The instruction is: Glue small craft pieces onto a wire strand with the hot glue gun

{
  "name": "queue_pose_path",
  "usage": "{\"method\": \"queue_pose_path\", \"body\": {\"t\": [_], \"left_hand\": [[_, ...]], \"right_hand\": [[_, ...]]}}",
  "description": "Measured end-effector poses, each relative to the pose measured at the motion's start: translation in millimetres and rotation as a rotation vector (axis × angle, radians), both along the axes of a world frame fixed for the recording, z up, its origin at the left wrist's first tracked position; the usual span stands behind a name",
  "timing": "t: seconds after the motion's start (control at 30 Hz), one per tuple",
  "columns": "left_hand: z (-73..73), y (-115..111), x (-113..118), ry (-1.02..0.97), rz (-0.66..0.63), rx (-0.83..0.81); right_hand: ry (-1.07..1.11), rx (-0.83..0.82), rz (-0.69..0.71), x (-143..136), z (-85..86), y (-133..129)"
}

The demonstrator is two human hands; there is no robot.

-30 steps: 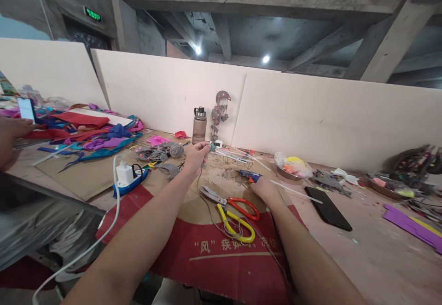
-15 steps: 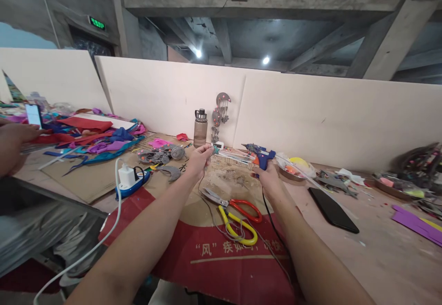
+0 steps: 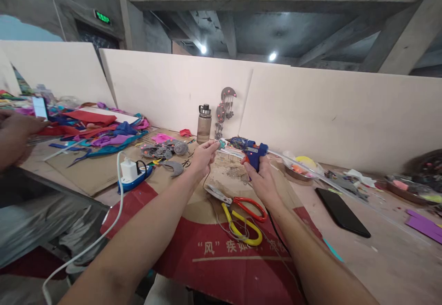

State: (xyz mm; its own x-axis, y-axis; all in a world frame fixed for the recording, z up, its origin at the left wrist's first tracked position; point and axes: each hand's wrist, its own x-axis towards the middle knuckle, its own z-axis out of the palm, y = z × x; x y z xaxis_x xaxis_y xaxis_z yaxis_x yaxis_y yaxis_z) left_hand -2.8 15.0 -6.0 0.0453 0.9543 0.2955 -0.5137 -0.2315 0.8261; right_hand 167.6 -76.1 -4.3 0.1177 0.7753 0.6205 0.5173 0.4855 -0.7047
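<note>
My left hand point(image 3: 204, 158) pinches a small teal flower-like piece point(image 3: 222, 144) between thumb and fingertips, and a thin grey cord trails down from the hand. My right hand point(image 3: 261, 178) is wrapped around the handle of a blue glue gun point(image 3: 254, 152). Its nozzle points left, close to the teal piece; whether they touch I cannot tell. A long clear glue stick point(image 3: 311, 171) runs out of the gun's back to the right. Below the hands lie scissors point(image 3: 247, 215) with one red and one yellow handle, grey cord looped about the yellow one.
A water bottle point(image 3: 204, 124) and a grey moon-shaped hanging ornament point(image 3: 228, 92) stand by the white board. Left are a blue power strip point(image 3: 135, 180), grey felt pieces point(image 3: 162, 148) and coloured scraps point(image 3: 91, 118). A black phone point(image 3: 341, 211) lies right. Another person's hand point(image 3: 17, 132) shows far left.
My right hand has brought the glue gun left, its nozzle now close to the teal piece. The glue gun is more level. The view has shifted slightly.
</note>
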Motion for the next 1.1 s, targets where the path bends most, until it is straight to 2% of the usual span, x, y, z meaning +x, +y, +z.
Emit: {"method": "queue_pose_path", "body": {"t": [0.13,0.37,0.53,0.73,0.93,1.1], "left_hand": [[3.1,-5.9,1.5,-0.024,-0.015,-0.013],[6.8,-12.8,5.1,-0.04,-0.011,-0.02],[6.7,-13.9,6.3,-0.024,0.018,0.012],[6.7,-15.2,7.2,0.035,0.093,0.057],[6.4,-13.8,6.6,0.029,0.11,0.05],[6.5,-15.0,6.5,0.033,0.125,0.046]], "right_hand": [[-0.071,0.052,0.005,0.1,-8.4,6.0],[-0.207,0.006,-0.089,-5.2,-0.2,-2.8],[-0.24,-0.006,-0.13,-6.9,-1.1,-4.0],[-0.265,0.026,-0.097,-11.0,-0.5,-8.6],[-0.293,-0.008,-0.147,-12.3,2.8,-11.9],[-0.296,0.034,-0.144,-13.5,2.1,-12.2]]}}
